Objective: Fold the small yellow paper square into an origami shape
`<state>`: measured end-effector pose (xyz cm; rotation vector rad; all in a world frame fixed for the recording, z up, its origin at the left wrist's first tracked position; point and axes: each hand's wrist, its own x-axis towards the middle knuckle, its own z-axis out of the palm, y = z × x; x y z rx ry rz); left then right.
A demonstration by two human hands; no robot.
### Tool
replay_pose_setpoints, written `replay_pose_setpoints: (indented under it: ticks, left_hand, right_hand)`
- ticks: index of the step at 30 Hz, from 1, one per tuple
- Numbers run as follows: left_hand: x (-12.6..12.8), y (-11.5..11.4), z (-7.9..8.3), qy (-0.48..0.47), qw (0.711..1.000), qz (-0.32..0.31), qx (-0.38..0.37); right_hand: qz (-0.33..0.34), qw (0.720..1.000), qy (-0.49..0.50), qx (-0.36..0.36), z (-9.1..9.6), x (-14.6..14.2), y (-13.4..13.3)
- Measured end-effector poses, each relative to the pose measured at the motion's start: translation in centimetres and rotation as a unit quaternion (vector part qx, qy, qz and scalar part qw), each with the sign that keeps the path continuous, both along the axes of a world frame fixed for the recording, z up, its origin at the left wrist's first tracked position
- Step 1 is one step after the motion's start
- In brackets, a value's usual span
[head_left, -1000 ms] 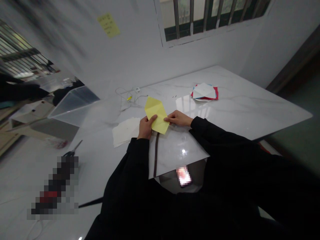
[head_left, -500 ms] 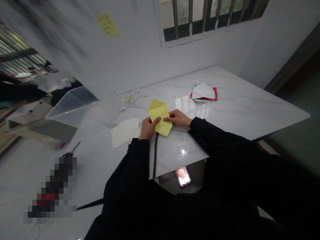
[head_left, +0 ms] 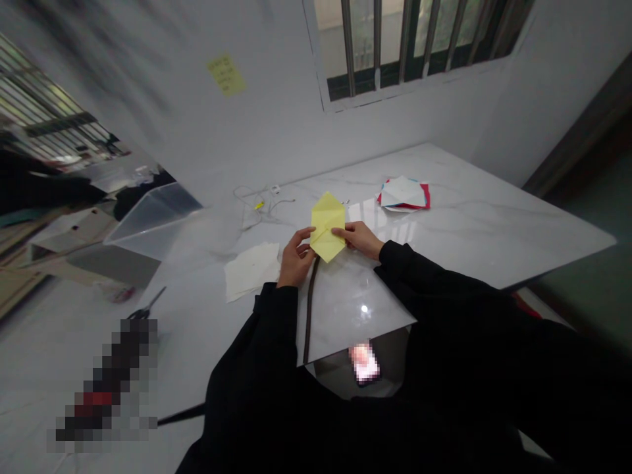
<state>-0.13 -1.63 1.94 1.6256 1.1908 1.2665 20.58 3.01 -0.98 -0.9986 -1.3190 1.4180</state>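
The left hand [head_left: 296,258] and the right hand [head_left: 358,239] both hold a folded yellow paper [head_left: 326,227] by its two sides, over the white marble worktop [head_left: 469,227]. Some white sheets [head_left: 251,270] lie just left of the left hand. A pile of red and white paper [head_left: 403,194] lies farther away on the right.

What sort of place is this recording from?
Probably a plain indoor workroom used for paper folding: a folded yellow paper and a stack of coloured paper lie on a marble-patterned table, beneath a barred window.
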Motion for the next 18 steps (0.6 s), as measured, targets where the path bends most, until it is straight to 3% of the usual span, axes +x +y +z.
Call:
replay_pose_setpoints:
  ticks: [5, 12, 18]
  left_hand:
    - [0.5, -0.1, -0.2, -0.02, 1.0, -0.008, 0.012]
    - [1.1, 0.2, -0.8, -0.076, 0.996, 0.04, -0.005]
    - [1.0, 0.3, -1.1, -0.091, 0.995, 0.041, 0.001]
  right_hand:
    - [0.028, 0.999, -0.024, 0.01, 0.3, 0.0, -0.3]
    - [0.066, 0.992, -0.099, 0.036, 0.8, -0.1, -0.7]
    - [0.094, 0.985, -0.132, 0.057, 1.3, -0.2, -0.9]
